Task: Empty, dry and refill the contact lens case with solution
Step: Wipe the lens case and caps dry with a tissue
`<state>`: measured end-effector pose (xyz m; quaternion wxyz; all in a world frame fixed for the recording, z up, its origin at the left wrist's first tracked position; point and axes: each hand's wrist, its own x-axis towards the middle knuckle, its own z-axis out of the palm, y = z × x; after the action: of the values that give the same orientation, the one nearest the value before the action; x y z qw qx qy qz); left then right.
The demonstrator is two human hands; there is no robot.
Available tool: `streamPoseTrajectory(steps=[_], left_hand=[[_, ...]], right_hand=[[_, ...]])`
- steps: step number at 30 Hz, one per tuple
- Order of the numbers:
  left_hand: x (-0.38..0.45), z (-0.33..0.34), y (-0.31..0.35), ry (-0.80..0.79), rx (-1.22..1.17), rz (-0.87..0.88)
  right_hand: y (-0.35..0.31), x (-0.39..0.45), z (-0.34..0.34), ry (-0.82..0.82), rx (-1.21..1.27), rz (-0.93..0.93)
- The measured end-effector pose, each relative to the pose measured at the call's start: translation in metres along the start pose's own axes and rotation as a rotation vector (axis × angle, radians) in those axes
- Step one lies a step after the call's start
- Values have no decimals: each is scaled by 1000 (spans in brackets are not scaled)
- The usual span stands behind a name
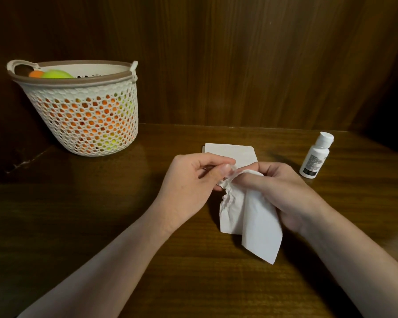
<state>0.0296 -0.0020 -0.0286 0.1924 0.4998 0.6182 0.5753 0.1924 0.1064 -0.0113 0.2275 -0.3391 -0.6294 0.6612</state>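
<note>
Drying step: left hand (pixel 189 177) pinches small clear lens case (pixel 232 169) above tabletop (pixel 101 214); right hand (pixel 278 191) grips tissue (pixel 251 216), best twisted gently into well; solution bottle (pixel 315 155) stands capped nearby.

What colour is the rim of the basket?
Brown, on the white lattice basket; the head view shows it.

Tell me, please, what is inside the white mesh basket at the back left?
Over the basket rim an orange ball and a yellow-green ball show; more orange and yellow-green shapes show through the mesh. Anything deeper is covered.
</note>
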Motion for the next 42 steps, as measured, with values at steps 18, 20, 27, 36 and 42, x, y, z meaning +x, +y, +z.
streamPoseTrajectory(steps=[18, 20, 27, 36, 42], left_hand=[[1, -3, -4, -25, -104, -3], [0, -2, -4, -43, -91, 4], [1, -2, -3, -17, -119, 2], [0, 0, -5, -34, -101, -22], [0, -1, -5, -31, -102, -25]], right_hand=[[-2, 1, -5, -92, 0, 63], [-2, 1, -5, -70, 3, 78], [-2, 2, -4, -76, 75, 52], [1, 3, -3, -19, 35, 33], [0, 2, -2, -38, 28, 10]])
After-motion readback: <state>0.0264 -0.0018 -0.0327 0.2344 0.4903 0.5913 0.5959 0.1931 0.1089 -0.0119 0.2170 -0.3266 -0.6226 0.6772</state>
